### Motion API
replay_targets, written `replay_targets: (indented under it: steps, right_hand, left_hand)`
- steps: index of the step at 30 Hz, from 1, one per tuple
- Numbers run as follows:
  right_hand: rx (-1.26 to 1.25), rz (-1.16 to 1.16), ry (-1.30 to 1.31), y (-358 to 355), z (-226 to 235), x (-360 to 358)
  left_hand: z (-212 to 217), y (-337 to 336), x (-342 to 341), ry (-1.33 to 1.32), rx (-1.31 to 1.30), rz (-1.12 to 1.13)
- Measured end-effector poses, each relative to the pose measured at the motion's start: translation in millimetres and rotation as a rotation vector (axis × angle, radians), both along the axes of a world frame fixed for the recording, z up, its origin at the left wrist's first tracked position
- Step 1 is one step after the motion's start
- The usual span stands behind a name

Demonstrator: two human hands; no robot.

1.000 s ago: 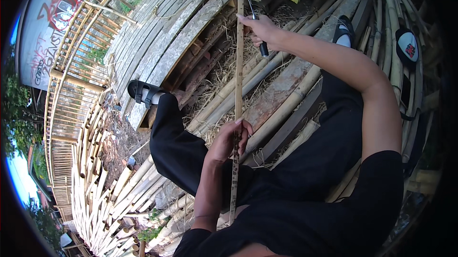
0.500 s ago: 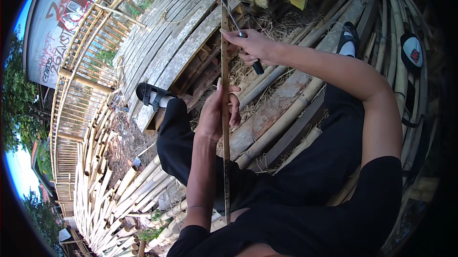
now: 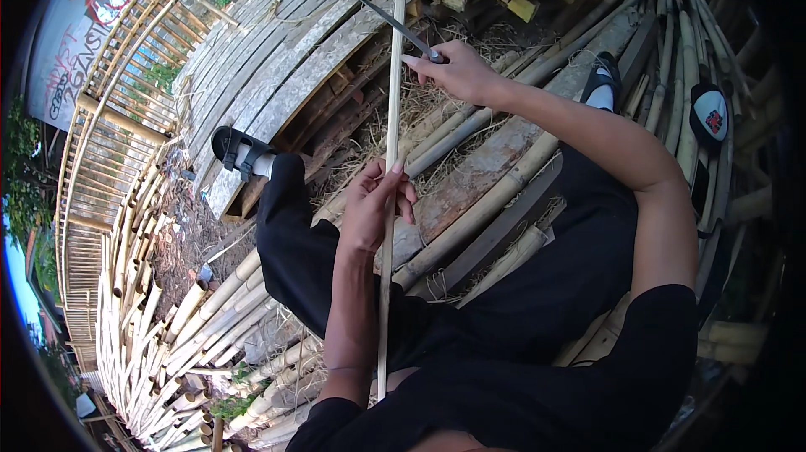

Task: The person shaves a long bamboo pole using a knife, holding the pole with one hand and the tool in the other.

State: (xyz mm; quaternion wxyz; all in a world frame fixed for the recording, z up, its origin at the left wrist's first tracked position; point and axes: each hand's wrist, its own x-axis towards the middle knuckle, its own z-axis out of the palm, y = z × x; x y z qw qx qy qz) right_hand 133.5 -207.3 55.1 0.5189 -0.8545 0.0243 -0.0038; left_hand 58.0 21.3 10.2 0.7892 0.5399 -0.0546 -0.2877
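A long, pale bamboo strip (image 3: 394, 120) runs nearly upright through the middle of the view, its lower end by my body. My left hand (image 3: 374, 200) is closed round it below the middle, the thumb lying along the strip. Higher up, my right hand (image 3: 457, 74) grips a knife (image 3: 415, 37). The blade slants up to the left and crosses the strip; whether its edge touches the strip I cannot tell. My right fingers hide most of the knife's handle, and the right thumb tip is beside the strip.
Bamboo poles (image 3: 483, 242) and planks lie beneath my legs, with straw shavings (image 3: 441, 129) between them. A wooden pallet platform (image 3: 252, 57) is ahead on the left. Cut bamboo (image 3: 159, 343) is heaped at lower left, below a bamboo fence (image 3: 113, 167). A slipper (image 3: 709, 112) rests at right.
The strip has turned from a dark, spotted side to a pale one. My right hand has shifted slightly right, and the knife blade now lies across the strip. The view has moved a little.
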Motion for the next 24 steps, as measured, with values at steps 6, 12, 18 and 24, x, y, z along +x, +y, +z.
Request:
replay_targets:
  steps: [6,12,18,24]
  right_hand:
    - [-0.450,0.099,0.013,-8,-5,-12]
    - [-0.749,0.232,0.121,11,-8,-24]
    - [-0.836,0.269,0.065,21,-19,-26]
    - [-0.811,0.266,0.122,22,-29,-19]
  left_hand:
    - [10,3,-1,0.068,0.072,-0.072]
    - [-2,1,-2,0.025,0.113,-0.062]
    - [-11,-9,0,-0.069,0.220,-0.002]
    - [-35,-20,1,-0.472,0.546,0.189]
